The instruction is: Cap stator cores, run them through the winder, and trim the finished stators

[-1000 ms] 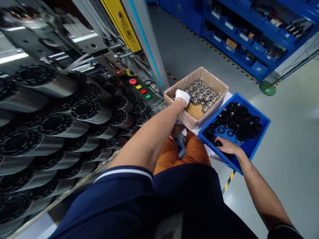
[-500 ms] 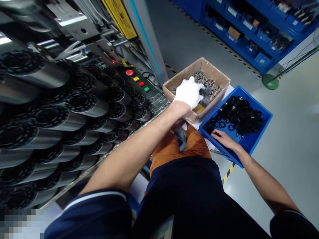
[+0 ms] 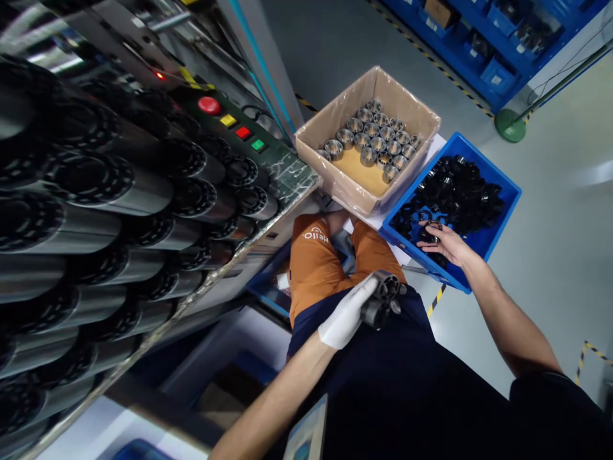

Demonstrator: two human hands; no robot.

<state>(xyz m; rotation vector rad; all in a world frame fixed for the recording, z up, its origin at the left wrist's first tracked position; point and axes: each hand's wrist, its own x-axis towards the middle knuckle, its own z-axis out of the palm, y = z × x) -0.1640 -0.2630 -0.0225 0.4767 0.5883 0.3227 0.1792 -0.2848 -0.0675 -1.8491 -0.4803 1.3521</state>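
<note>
Gray floor [image 3: 550,281] spreads beyond your blue bin [image 3: 487,241], where your right hand [image 3: 449,244] parts its fingers at a black ring [image 3: 433,225], grip impossible to tell, while your gloved left hand [image 3: 348,313] clutches metal cylinders [image 3: 385,287] before your dark shirt [image 3: 383,383], best cupped snugly against slipping.

The light is uneven: the floor [image 3: 565,223] on the right side is quite bright, with a soft pale reflection near the edge, while the machine [image 3: 110,38] at upper left remains dim and rather blurred. The metal cylinders [image 3: 148,191] show dull highlights, and their openings sink into shadow. A small red lamp [image 3: 159,75] glows there. Plastic film on the carton [image 3: 330,182] gives small glints. The gloved left hand [image 3: 348,314] looks very light against the shirt [image 3: 407,390], which is almost without detail. The black parts [image 3: 462,198] merge together. The wide lens stretches the borders.
</note>
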